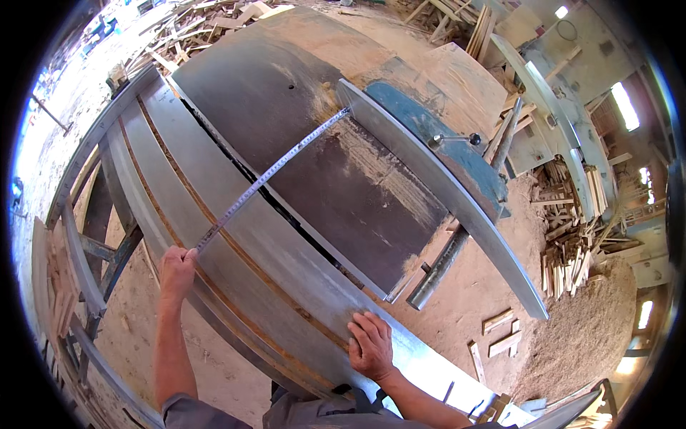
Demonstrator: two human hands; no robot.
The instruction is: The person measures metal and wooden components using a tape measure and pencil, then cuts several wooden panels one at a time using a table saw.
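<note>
Clothing [304, 413] in grey is showing nearest, at the near edge of one grooved metal bench [193, 150]. One right hand [371, 346] is lying palm-down on the bench, toward its near side; its grip is resting unclenched, with nothing showing in it. One left hand [178, 273] is hovering at the bench's near edge, farther left, its grip clamping together on the near end of one tape measure [270, 172]. This single pale strip is stretching across the bench, passing over two rusty grooves [166, 155] and one dark slot [250, 177], and its other end is reaching one long metal fence [443, 180] on the bench's far side. One dark panel [336, 204] is spreading over the bench between slot and fence, sawdust streaking it. One round metal bar [439, 275] is jutting out at the bench's right. Across the bench, one blue plate [407, 107] is sitting behind the fence, carrying one lever [455, 139]. Four short wood pieces [505, 344] are lying on the floor right of the bench. Farther off that side, one sawdust heap [593, 329] is spreading. One scrap pile [204, 32] is sprawling beyond the bench's far left.
</note>
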